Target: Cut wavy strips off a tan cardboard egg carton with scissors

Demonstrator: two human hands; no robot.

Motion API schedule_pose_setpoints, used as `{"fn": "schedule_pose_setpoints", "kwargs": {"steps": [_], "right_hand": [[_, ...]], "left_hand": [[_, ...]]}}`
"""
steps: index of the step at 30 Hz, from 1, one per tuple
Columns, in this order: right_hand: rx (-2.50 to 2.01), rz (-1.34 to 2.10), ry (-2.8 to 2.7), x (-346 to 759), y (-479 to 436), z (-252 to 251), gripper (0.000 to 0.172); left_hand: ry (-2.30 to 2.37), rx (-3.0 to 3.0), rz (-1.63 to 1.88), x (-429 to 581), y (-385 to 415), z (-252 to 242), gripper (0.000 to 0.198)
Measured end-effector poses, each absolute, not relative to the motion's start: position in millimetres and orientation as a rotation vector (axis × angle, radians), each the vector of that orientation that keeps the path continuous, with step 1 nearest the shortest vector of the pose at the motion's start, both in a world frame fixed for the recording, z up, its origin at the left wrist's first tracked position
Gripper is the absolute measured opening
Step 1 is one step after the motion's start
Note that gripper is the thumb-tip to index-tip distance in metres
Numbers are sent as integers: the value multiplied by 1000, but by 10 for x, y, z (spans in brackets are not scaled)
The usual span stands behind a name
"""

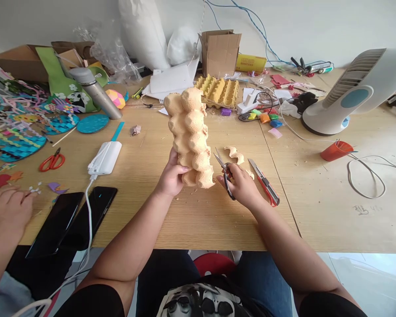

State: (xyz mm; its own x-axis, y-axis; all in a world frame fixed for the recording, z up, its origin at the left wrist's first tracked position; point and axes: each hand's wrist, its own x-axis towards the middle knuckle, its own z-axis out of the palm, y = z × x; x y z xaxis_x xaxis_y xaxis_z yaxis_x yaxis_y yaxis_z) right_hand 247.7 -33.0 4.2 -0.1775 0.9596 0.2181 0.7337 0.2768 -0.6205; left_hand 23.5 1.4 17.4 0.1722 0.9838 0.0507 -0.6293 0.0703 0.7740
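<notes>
My left hand grips the lower left side of a tall strip of tan egg carton, holding it upright above the wooden table. My right hand is closed round the handles of a pair of scissors, whose blades are parted and point up towards the carton's lower right edge. A cut-off carton scrap lies just behind the scissors. A red utility knife rests on the table right of my right hand.
Another person's hand is at the left edge near two black phones and a white power bank. Red scissors, paper crafts, a steel bottle, a yellow egg tray, a white fan and an orange cup surround the middle.
</notes>
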Motion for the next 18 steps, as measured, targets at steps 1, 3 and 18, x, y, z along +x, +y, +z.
{"fn": "schedule_pose_setpoints", "kwargs": {"steps": [1, 3, 18], "right_hand": [[-1517, 527, -1979, 2477, -329, 36, 22], [-1524, 550, -1968, 2479, -323, 22, 21], [-1421, 768, -2019, 2457, -348, 110, 17]], "left_hand": [[585, 769, 1353, 245, 15, 169, 84], [597, 777, 1425, 272, 13, 169, 86], [688, 1050, 1687, 395, -53, 300, 72]]}}
